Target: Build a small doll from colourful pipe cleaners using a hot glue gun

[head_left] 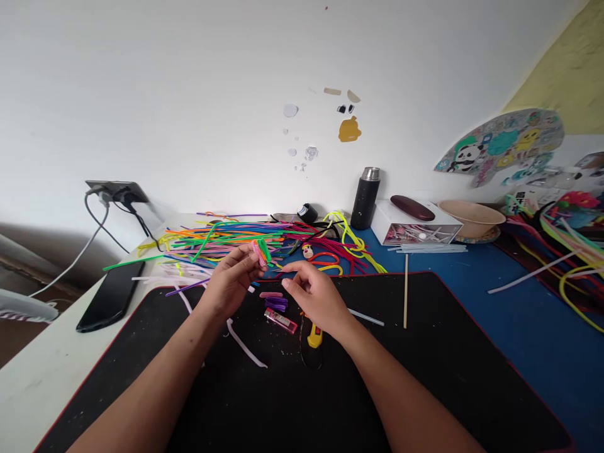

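Note:
My left hand [229,280] is closed on a small bundle of folded pipe cleaners [262,251] in green, orange and pink, held up above the mat. My right hand [319,296] is just to the right of it, thumb and forefinger close together. A thin pale tip shows at its fingertips, too small to name. On the black mat [264,402] below lie a folded purple pipe cleaner bundle [276,304], a pink folded piece [271,294] and a pink lighter [280,320]. A yellow box cutter [314,336] lies partly under my right hand.
Many coloured pipe cleaners [226,236] are strewn behind the hands. A phone [111,294] lies left, a wooden stick [406,292] right. Along the wall stand a black thermos [365,200], a white drawer box [387,221] and a beige bowl [472,217].

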`<action>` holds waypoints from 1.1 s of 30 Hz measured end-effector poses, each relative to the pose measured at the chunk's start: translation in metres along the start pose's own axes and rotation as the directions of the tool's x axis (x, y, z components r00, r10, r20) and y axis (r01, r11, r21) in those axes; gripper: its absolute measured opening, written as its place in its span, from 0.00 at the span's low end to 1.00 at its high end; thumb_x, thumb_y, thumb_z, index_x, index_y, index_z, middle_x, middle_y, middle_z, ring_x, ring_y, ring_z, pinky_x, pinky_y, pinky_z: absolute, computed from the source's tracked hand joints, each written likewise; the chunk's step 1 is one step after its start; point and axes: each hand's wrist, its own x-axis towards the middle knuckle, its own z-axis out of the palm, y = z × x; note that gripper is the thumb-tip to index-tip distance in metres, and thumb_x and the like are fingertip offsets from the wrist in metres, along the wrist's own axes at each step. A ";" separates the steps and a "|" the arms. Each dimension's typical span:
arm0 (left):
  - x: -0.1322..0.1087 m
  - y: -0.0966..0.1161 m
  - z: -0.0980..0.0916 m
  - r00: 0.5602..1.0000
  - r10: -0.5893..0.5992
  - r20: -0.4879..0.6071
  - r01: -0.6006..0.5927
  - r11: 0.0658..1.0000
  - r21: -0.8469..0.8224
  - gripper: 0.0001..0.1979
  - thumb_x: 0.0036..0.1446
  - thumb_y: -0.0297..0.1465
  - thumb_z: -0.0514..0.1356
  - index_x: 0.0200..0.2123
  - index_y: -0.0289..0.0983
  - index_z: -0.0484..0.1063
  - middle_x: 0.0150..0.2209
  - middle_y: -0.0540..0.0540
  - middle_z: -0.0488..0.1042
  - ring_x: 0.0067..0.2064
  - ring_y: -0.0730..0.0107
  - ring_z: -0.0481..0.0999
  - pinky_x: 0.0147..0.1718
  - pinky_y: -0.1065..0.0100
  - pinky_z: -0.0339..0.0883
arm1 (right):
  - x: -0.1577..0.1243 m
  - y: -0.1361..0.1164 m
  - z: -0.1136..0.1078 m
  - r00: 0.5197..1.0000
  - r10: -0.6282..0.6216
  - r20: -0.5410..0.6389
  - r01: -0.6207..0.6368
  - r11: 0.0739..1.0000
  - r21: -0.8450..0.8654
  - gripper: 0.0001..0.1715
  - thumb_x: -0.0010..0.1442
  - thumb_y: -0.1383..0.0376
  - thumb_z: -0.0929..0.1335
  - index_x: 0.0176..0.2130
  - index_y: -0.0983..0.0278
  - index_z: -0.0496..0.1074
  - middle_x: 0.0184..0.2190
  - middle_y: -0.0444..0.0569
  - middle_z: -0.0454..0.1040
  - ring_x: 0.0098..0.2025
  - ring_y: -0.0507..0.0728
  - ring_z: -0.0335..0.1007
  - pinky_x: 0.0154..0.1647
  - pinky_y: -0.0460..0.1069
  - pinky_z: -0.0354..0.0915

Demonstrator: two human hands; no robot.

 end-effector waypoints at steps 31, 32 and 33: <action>-0.010 0.002 0.013 0.986 -0.100 0.132 0.107 0.993 -0.048 0.12 0.49 0.31 0.78 0.37 0.36 0.83 0.29 0.48 0.78 0.28 0.71 0.76 0.27 0.72 0.73 | 0.001 -0.001 -0.003 0.993 0.003 -0.116 -0.016 0.993 -0.117 0.09 0.68 0.57 0.69 0.44 0.59 0.74 0.24 0.38 0.67 0.25 0.55 0.64 0.30 0.50 0.57; -0.010 0.002 0.013 0.986 -0.097 0.132 0.104 0.993 -0.052 0.13 0.49 0.31 0.78 0.37 0.36 0.83 0.29 0.48 0.78 0.28 0.71 0.76 0.27 0.73 0.73 | 0.001 -0.001 -0.003 0.993 0.001 -0.116 -0.014 0.993 -0.116 0.09 0.68 0.56 0.69 0.45 0.59 0.74 0.24 0.38 0.67 0.26 0.55 0.65 0.30 0.50 0.57; -0.010 0.002 0.013 0.987 -0.091 0.131 0.099 0.993 -0.056 0.13 0.49 0.31 0.78 0.37 0.36 0.83 0.29 0.48 0.78 0.28 0.72 0.76 0.27 0.73 0.73 | 0.002 -0.001 -0.004 0.993 -0.001 -0.118 -0.012 0.993 -0.115 0.10 0.68 0.56 0.69 0.44 0.59 0.74 0.24 0.38 0.67 0.26 0.55 0.65 0.30 0.50 0.56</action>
